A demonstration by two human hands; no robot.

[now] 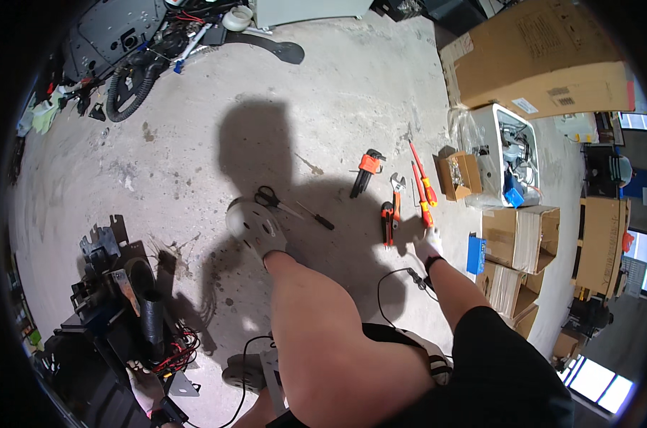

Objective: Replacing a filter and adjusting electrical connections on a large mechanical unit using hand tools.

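- Grey concrete floor [352, 85]: stained and speckled; bears the items below.
- Large brown cardboard box [537, 53]: at the upper right, beyond the white bin.
- Black metal-and-plastic assembly [98, 299] with brackets and a tube: at the lower left, red and black wires [180, 353] hanging beside the tube.
- White rectangular bin [489, 175]: right side, filled with mixed parts.
- Brown open carton [498, 232]: just below the bin.
- Left hand [146, 389]: at the lower edge of the black assembly, near the wires. Whether it grasps anything cannot be told.
- Right hand [429, 246]: reaching low, black band at the wrist, fingertips at the handle end of the nearer screwdriver. Whether the fingers are closed on it cannot be told.
- Nearer red-and-yellow screwdriver [426, 214] with long red shaft: lying on the floor, handle toward the right hand.
- Farther red-and-yellow screwdriver [430, 194]: beside the nearer one, roughly parallel.
- Adjustable wrench [397, 203] with grey head and orange handle: left of the screwdrivers.
- Black-and-orange hand tool [387, 225]: just left of the wrench; exact type unclear.
- Black hex-key set [367, 173] in an orange holder: beyond that tool.
- Black-handled scissors [268, 197]: beside the person's grey perforated shoe [255, 228].
- Slim black-handled screwdriver [325, 222]: right of the scissors.
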